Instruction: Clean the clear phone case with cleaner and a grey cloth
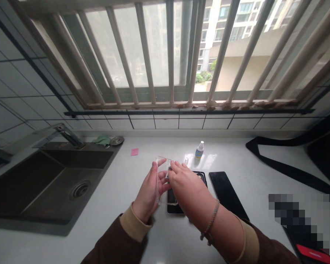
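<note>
A clear plastic case is held above a white worktop beneath a barred window, its long axis running away from the person. The left hand has it in its grip, thumb by the left edge and fingers behind; the right hand arches over the right side — from here, I cannot tell whether that grip is closed or merely resting.

Beyond the case's near end, partly under the right hand, lies a dark phone-like device. A black slab crowds the right forearm, and a small bottle stands farther back. Leftward is roomier — bare worktop runs to the sink, with a pink note behind.
</note>
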`<state>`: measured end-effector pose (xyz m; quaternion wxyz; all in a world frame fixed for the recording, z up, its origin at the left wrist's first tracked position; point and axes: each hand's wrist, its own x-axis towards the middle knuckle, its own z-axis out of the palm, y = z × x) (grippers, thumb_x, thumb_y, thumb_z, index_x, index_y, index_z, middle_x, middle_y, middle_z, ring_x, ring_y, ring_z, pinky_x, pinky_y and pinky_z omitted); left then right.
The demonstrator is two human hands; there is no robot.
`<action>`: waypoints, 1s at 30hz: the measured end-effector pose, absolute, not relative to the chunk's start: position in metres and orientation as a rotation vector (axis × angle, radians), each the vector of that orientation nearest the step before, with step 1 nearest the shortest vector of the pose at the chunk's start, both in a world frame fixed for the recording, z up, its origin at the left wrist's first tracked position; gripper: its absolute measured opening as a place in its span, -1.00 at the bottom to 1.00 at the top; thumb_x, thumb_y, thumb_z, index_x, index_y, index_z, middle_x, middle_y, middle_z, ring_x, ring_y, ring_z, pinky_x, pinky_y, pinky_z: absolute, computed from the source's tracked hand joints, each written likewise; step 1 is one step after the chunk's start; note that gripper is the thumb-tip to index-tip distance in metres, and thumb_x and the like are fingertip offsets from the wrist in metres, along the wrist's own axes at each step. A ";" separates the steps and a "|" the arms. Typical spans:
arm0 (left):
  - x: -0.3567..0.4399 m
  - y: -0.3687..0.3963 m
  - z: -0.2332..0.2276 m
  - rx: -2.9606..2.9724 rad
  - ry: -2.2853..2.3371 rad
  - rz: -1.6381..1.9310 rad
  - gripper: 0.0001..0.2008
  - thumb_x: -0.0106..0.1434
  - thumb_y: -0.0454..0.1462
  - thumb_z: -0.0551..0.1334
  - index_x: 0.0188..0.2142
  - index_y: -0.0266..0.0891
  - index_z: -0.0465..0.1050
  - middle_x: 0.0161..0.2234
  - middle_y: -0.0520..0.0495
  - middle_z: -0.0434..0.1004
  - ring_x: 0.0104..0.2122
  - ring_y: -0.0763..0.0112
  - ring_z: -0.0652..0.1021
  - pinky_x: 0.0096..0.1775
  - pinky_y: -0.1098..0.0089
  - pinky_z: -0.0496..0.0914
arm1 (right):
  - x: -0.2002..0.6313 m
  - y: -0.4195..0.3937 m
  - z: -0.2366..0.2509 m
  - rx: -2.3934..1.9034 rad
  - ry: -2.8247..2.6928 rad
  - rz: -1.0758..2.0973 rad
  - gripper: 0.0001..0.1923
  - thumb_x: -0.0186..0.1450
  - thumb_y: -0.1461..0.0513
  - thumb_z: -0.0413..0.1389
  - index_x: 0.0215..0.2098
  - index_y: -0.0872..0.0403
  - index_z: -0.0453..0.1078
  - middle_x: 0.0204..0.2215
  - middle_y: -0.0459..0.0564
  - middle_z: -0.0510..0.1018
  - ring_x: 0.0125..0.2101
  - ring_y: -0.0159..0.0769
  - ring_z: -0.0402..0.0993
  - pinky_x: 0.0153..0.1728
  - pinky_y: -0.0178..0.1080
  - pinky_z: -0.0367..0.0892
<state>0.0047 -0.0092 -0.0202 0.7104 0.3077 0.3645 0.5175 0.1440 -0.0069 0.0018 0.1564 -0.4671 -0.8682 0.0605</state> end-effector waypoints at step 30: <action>-0.006 -0.001 -0.015 0.587 0.841 1.201 -0.40 0.50 0.09 0.15 0.34 -0.22 0.29 -0.14 -0.26 0.67 -0.27 0.30 0.69 -0.17 0.32 0.61 | 0.166 0.020 0.013 -1.027 -2.610 0.158 -0.78 0.46 0.45 0.11 0.02 0.20 0.51 0.07 0.24 0.66 0.32 0.03 0.42 0.39 0.14 0.22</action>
